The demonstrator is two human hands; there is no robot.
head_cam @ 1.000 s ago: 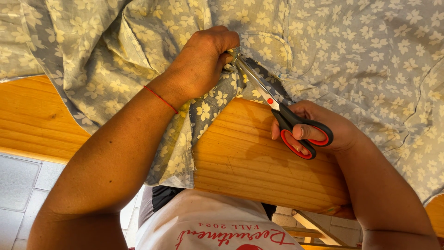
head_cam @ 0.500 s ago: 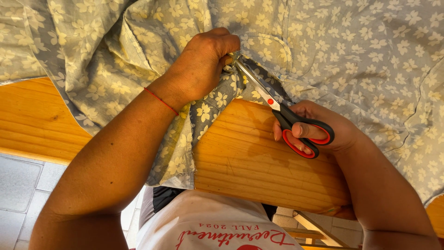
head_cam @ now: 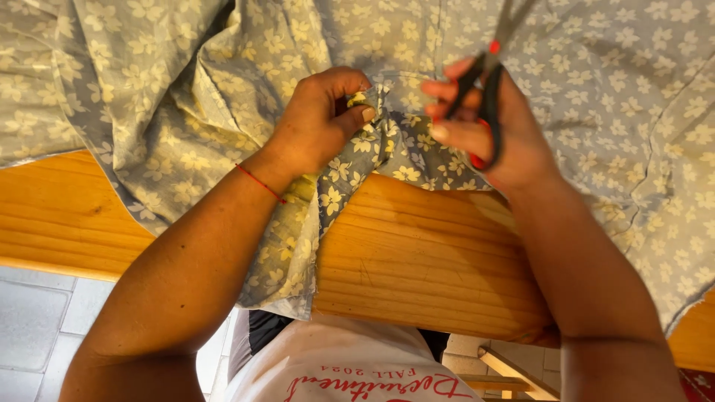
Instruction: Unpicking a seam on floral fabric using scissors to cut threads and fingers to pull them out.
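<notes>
Wooden table (head_cam: pixel 417 260) lies nearest, bare at its edge. On it, the left hand (head_cam: pixel 316 123) pinches a bunched fold of grey floral fabric (head_cam: pixel 186 97). Since 1 second ago the right hand (head_cam: pixel 484 130) has lifted its scissors (head_cam: pixel 488 82) clear, fingers curled through the handles, so cutting has paused.

Both forearms reach away from the body; the left hand (head_cam: pixel 320 123) is curled, thumb pressed against fingers, while the right hand (head_cam: pixel 488 130) is closed, fingers bent
</notes>
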